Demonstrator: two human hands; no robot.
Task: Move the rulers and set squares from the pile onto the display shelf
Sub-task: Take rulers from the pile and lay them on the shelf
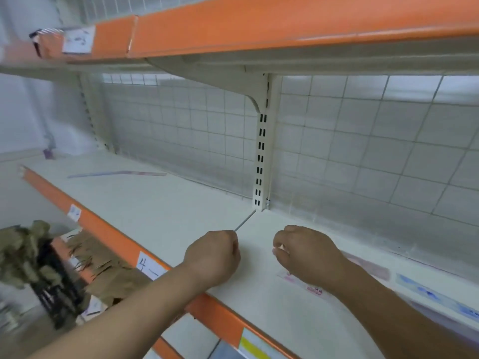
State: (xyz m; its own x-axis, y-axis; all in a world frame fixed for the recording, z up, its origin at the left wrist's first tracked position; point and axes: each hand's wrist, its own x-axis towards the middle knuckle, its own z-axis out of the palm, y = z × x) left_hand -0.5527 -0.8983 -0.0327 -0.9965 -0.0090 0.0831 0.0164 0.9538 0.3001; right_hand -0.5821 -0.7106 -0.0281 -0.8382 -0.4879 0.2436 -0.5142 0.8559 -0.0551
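Hands are hovering over the white display shelf (181, 216), both in front of the slotted upright (261, 161). Low and far left of that upright, a brownish heap (103, 270) is blurring beyond recognition.

The left hand (215, 255), in front of the upright and slightly to its left, is clenching into a fist with nothing showing inside it. The right hand (308, 255), in front and to the upright's right, is curling its fingers under with thumb and fingertips meeting. I cannot tell whether they are gripping anything, since blur is smearing that spot.

A clear ruler (300, 282) with pink print is lying flat on the shelf beneath this hand, and the wrist is covering much of its length. Further right of the upright, a pink ruler (370, 266) and a blue-printed ruler (435, 296) are lying flat, the blue one running out past the picture's edge.

Far left of the upright, another long ruler (116, 174), bluish at one end and pinkish at the other, is resting on the shelf, with markings too blurred to read.
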